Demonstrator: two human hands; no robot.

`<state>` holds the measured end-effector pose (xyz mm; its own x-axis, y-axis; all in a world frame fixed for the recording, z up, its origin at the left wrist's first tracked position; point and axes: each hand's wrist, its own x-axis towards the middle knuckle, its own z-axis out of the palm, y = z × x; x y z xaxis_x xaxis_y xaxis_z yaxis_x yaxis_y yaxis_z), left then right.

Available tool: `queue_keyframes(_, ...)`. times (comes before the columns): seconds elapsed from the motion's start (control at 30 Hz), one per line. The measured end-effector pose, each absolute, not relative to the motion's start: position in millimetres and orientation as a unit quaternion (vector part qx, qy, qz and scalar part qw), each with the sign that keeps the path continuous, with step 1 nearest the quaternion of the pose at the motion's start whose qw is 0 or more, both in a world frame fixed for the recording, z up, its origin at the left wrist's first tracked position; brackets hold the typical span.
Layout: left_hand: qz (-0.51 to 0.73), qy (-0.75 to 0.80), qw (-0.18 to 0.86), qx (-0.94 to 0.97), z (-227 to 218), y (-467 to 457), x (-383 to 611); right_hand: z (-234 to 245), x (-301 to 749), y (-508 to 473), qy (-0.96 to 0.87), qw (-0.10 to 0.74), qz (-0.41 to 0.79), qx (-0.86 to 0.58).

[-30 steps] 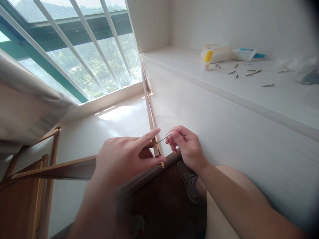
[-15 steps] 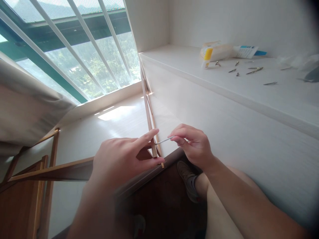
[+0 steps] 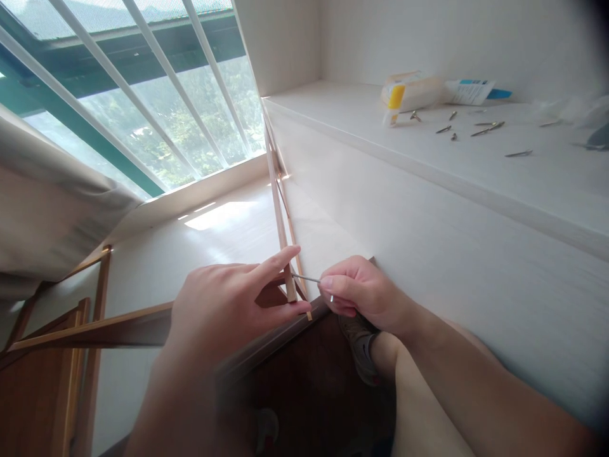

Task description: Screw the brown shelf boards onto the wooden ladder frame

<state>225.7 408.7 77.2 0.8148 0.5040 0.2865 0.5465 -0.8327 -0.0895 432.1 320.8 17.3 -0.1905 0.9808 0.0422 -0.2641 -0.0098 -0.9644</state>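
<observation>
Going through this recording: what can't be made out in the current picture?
Rod, head view: partly hidden by the right hand.
Rod's tip, head view: too small to tell how it meets the rail.
Board, head view: a stretch is hidden behind the left hand.
Tube, head view: print too small to read.
Grey item, head view: cut off by the right edge.

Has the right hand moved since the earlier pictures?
Yes: the right hand has moved lower in the picture, farther from the white shelf.
</observation>
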Motion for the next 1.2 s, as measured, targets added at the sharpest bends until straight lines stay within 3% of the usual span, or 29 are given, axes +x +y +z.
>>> queue_keyframes(0.1, -0.123, -0.277, 0.085, -0.949, 77.9, 408.3, 225.7, 19.6, 429.5, 319.8, -0.475, 0.508, 0.636, -0.335)
queue_keyframes(0.27, -0.118, -0.283, 0.088, -0.948, 77.6, 406.8, 225.6, 24.2, 432.2, 319.5, -0.505, 0.529, 0.576, -0.367)
queue_keyframes(0.47, -0.124, -0.286, 0.093, -0.946, 76.1, 407.2, 226.1, 25.0, 442.3, 323.2, -0.628, 0.514, 0.330, -0.482)
queue_keyframes(0.7, -0.127, -0.284, 0.092, -0.946, 75.9, 408.3, 224.3, 18.1, 446.6, 331.5, -0.700, 0.537, 0.110, -0.457)
queue_keyframes(1.2, -0.125, -0.283, 0.085, -0.947, 78.7, 406.7, 226.1, 0.4, 446.5, 345.4, -0.678, 0.602, 0.172, -0.385)
